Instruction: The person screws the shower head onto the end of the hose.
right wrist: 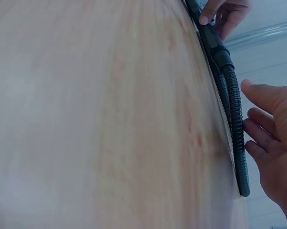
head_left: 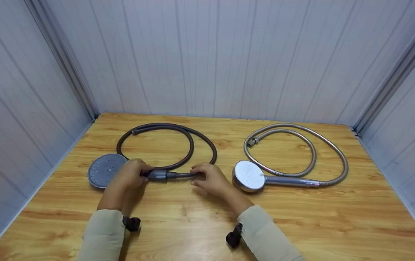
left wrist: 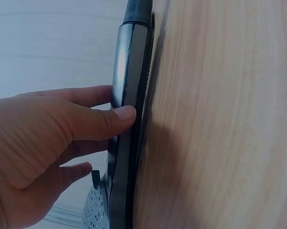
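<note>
My left hand (head_left: 132,174) pinches the handle of a dark grey shower head (head_left: 106,169), thumb on one side and fingers on the other, as the left wrist view shows. The handle (left wrist: 131,71) lies along the tabletop, and part of the spray face peeks out below the hand. From its end runs a dark ribbed hose (right wrist: 236,124), looped on the table behind. Beside that hose is my right hand (right wrist: 277,129), thumb and fingers spread and loosely bent. Its fingertips are at or very near the hose; whether they touch I cannot tell.
To the right lies a chrome shower head (head_left: 249,176) with a silver metal hose (head_left: 344,163) coiled behind it. The wooden tabletop (head_left: 185,232) is bordered by pale panel walls (head_left: 214,58) at the back and both sides.
</note>
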A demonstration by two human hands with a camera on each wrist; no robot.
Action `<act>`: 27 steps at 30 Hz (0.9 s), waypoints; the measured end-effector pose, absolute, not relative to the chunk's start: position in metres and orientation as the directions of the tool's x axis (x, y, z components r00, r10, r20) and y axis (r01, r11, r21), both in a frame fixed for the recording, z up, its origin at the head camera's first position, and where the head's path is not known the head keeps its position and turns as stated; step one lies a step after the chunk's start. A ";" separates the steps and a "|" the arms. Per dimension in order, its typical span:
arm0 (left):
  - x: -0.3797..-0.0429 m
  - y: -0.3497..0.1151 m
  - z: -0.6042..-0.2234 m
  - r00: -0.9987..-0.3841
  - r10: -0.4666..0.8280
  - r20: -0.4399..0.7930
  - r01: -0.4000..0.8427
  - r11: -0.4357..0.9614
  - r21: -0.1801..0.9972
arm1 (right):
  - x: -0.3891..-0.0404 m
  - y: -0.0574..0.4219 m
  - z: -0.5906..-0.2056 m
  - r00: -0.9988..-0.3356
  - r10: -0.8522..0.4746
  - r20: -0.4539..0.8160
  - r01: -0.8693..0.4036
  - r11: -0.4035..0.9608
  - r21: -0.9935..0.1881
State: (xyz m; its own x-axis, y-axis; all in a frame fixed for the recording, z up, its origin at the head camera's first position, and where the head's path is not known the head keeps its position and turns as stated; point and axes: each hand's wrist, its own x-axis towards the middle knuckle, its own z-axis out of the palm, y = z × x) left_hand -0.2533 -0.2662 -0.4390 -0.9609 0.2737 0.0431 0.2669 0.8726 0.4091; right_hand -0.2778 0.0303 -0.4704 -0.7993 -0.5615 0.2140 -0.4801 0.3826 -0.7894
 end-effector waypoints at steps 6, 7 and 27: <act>-0.252 -0.264 -0.437 -0.961 0.269 0.063 0.270 0.873 0.407 | -0.273 0.034 -0.466 -0.811 -0.542 0.221 -0.456 0.349 -0.819; -0.252 -0.264 -0.437 -0.958 0.276 0.077 0.283 0.870 0.403 | -0.272 0.035 -0.465 -0.812 -0.539 0.223 -0.457 0.349 -0.819; -0.239 -0.245 -0.427 -0.959 0.215 0.182 0.281 0.792 0.541 | -0.265 0.050 -0.451 -0.778 -0.502 0.378 -0.583 0.351 -0.733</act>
